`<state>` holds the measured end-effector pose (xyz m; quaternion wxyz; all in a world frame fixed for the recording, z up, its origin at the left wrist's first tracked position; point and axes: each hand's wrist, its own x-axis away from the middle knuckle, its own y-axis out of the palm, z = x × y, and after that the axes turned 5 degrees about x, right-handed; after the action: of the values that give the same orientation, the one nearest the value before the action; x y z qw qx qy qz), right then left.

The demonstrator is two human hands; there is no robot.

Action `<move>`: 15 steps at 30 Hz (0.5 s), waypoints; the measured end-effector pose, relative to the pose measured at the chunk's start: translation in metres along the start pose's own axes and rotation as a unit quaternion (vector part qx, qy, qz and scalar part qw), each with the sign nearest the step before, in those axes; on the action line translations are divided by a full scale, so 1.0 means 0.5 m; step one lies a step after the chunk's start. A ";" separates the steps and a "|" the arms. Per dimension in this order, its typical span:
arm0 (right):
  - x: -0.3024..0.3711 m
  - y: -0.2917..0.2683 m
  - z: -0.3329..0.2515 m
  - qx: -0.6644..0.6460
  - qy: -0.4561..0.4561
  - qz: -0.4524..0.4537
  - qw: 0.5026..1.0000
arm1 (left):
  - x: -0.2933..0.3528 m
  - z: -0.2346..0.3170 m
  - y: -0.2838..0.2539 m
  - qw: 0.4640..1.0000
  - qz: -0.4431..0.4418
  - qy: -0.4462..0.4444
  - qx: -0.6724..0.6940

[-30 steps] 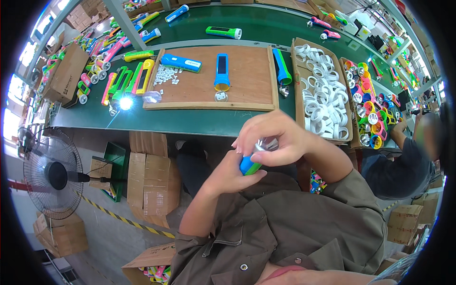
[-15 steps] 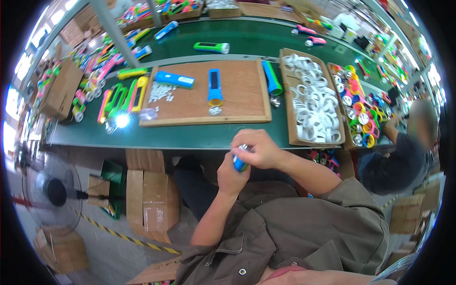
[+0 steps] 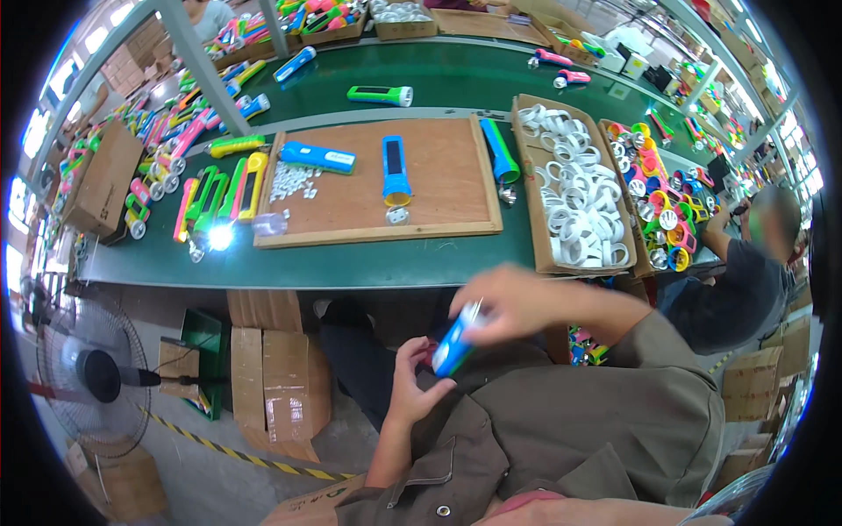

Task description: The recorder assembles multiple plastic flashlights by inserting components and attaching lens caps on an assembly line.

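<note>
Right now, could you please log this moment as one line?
left hand: holds blue plastic flashlight | right hand: grips its top | wooden board: beyond

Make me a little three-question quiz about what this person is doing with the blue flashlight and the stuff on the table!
1. True or false: both hands are on the blue flashlight.
2. Which hand grips its upper end? A) left hand B) right hand
3. Fill in: the cardboard tray to the right of the wooden board is full of white ____.

Key: 1 true. 2 B; the left hand supports it from below. 3 rings.
</note>
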<state>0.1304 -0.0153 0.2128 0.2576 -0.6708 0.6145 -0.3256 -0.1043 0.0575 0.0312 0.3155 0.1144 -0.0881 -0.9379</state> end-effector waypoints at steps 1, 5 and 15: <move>-0.001 -0.053 0.008 0.020 0.003 0.070 0.997 | 0.003 -0.011 -0.027 1.000 0.004 -0.024 -0.008; -0.070 -0.276 0.051 0.176 0.051 0.315 0.931 | 0.013 -0.022 -0.069 0.989 0.047 -0.085 -0.107; -0.274 -0.479 0.076 0.302 0.098 0.235 0.918 | 0.105 -0.073 -0.056 0.982 0.095 -0.146 -0.076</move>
<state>0.3116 0.1454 0.3499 0.4559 -0.3615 0.6491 -0.4900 -0.1510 0.0440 -0.0188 0.3947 -0.0573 -0.0722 -0.9142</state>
